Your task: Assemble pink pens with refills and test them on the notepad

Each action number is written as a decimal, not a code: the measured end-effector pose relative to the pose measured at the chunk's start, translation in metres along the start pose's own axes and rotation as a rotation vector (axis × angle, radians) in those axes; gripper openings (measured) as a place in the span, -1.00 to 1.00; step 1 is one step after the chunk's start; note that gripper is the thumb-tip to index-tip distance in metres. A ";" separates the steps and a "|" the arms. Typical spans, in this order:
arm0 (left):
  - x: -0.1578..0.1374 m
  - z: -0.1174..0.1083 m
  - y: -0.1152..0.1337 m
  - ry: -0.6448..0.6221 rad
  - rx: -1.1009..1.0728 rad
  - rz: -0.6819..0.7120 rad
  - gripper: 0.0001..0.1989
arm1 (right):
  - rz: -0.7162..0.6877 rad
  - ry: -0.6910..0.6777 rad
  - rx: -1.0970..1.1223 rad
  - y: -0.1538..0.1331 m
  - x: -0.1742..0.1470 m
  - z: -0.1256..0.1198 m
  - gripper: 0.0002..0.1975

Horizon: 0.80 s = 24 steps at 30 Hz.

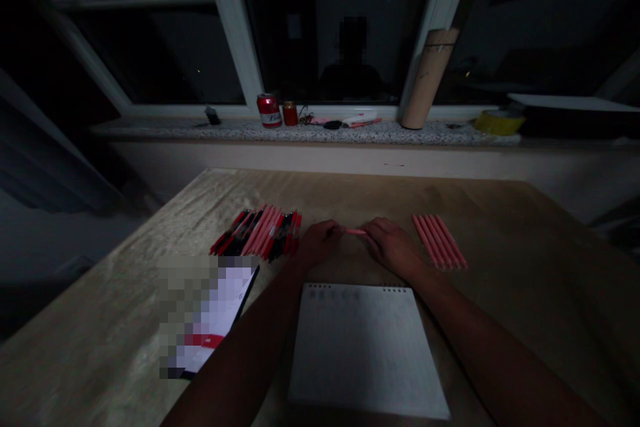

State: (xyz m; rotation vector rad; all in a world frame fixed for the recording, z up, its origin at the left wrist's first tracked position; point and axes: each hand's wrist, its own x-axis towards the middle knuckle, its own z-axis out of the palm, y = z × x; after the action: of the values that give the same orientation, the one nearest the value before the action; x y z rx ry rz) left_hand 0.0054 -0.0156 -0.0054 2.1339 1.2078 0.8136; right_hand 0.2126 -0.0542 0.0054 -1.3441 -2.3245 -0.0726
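A pink pen [355, 231] is held level between my two hands, just beyond the top of a spiral notepad [370, 353]. The fingers of my left hand [320, 240] close on its left end. My right hand [390, 240] grips the other end, its fingertips partly hidden. To the left of my left hand lies a spread of red, black and pink pens [263, 230]. Several pink pens [439, 241] rest side by side in a slanting row, right of my right hand.
A lit phone or tablet [225, 313] lies beside my left forearm. On the windowsill stand a red can [269, 111], a small jar [290, 113], a tall cardboard-coloured tube [430, 80] and a roll of yellow tape [500, 123]. The room is dim.
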 end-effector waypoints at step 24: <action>0.001 0.001 0.000 0.003 0.071 0.003 -0.56 | 0.059 -0.038 0.008 -0.001 0.000 -0.002 -0.80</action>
State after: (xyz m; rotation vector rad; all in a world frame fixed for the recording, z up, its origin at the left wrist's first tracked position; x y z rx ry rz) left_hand 0.0068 -0.0146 -0.0060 2.1924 1.2533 0.7866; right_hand 0.2127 -0.0556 0.0073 -1.4207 -2.3125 -0.0194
